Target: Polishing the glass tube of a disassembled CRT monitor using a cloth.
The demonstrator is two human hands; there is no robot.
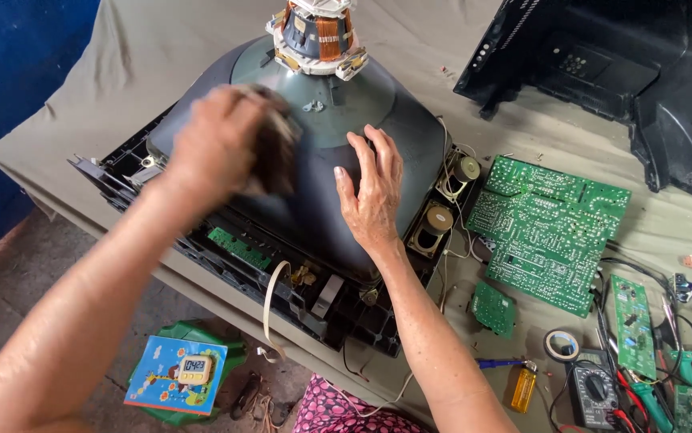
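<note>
The right hand (374,192) lies flat on the tube (314,160), fingers spread, holding nothing. The left hand (218,148) is closed around a dark cloth (275,156) pressed on the tube's upper left side; it is blurred. The tube is a dark grey picture-tube funnel, face down in a black frame (282,281), with a copper-wound yoke (318,36) on its neck at the far end. Two speakers (442,200) sit just right of the tube. Farther right lie a large green board (546,232), a tape roll (562,345) and a meter (592,389). All rest on a tan cloth-covered table (145,56); a black casing (619,72) stands beyond the tube, right.
</note>
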